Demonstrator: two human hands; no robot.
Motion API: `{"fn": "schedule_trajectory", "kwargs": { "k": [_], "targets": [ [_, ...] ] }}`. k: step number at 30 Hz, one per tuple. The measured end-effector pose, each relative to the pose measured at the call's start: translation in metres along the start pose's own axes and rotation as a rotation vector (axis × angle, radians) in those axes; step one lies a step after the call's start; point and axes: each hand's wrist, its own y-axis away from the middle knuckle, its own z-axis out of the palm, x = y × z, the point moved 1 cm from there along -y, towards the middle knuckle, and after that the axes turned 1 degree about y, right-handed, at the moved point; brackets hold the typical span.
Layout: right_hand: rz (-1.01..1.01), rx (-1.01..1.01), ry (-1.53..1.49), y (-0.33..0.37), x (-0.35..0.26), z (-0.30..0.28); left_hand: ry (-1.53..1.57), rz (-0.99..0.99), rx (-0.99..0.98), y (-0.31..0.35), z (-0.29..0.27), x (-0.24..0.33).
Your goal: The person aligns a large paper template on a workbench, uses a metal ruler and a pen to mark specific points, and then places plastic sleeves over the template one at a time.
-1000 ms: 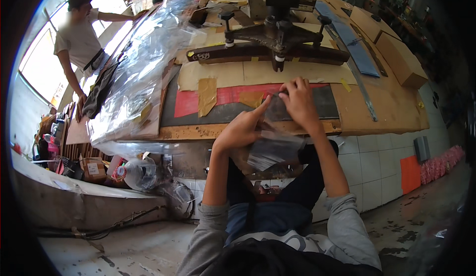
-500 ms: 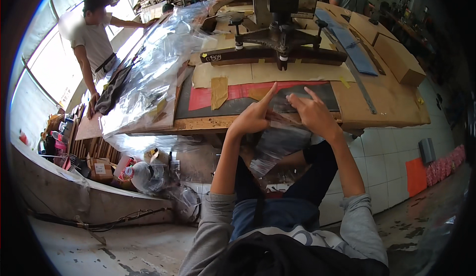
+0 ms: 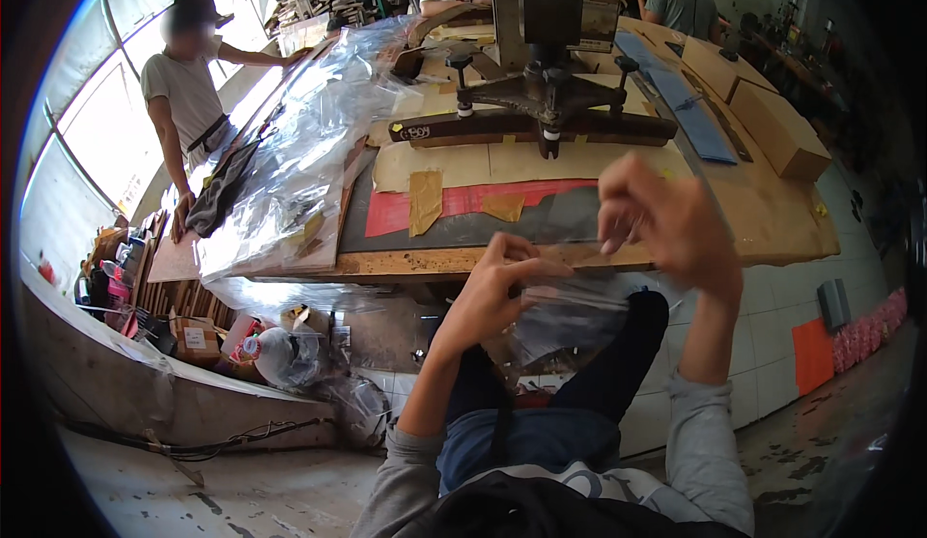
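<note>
My left hand (image 3: 494,295) is at the near edge of the table, its fingers closed on a crumpled clear plastic film (image 3: 565,330) that hangs over my lap. Raised to the right of it, my right hand (image 3: 666,221) is blurred by motion, with its fingers curled in. Whatever is between those fingers I cannot make out. Beyond both hands lies a dark grey board (image 3: 439,234) with a red strip (image 3: 386,212) and pieces of tan tape (image 3: 425,202) on it. Over the far side of the board stands a press head with a long dark bar (image 3: 483,130).
A large heap of clear plastic sheeting (image 3: 319,142) covers the table's left side, where a person in a white shirt (image 3: 188,94) leans on it. A metal ruler (image 3: 710,185), a blue strip (image 3: 690,118) and a brown box (image 3: 777,127) lie right. Bottles and cartons (image 3: 198,340) stand below left.
My right hand has come up and right, its pointing fingers now curled. The left hand has dropped lower, its pointing finger bent in. The clear film has shifted between them.
</note>
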Motion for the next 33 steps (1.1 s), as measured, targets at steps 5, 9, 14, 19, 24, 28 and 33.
{"fn": "schedule_trajectory", "kwargs": {
  "k": [5, 9, 14, 19, 24, 28, 33],
  "targets": [
    [-0.191, 0.135, -0.008, -0.035, -0.032, -0.022, -0.036, 0.381, 0.142, -0.002, -0.015, 0.047],
    [-0.089, 0.231, 0.119, -0.073, -0.027, -0.037, 0.259, 0.234, 0.182, 0.001, -0.006, 0.061],
    [-0.123, 0.305, 0.364, -0.110, 0.078, -0.027, 0.379, 0.053, 0.343, -0.007, 0.009, 0.044],
    [-0.131, 0.348, 0.704, -0.054, 0.149, 0.032, 0.364, -0.060, 0.303, 0.002, 0.030, -0.001],
    [-0.032, 0.170, 0.407, 0.004, 0.123, 0.059, 0.244, -0.201, 0.410, 0.009, 0.033, -0.015],
    [0.144, 0.022, 0.228, 0.025, 0.119, 0.062, 0.237, -0.171, 0.377, -0.004, 0.023, -0.004],
    [0.259, 0.115, 0.234, 0.030, 0.094, 0.055, 0.118, -0.114, 0.378, -0.017, 0.013, -0.011]
  ]
}}
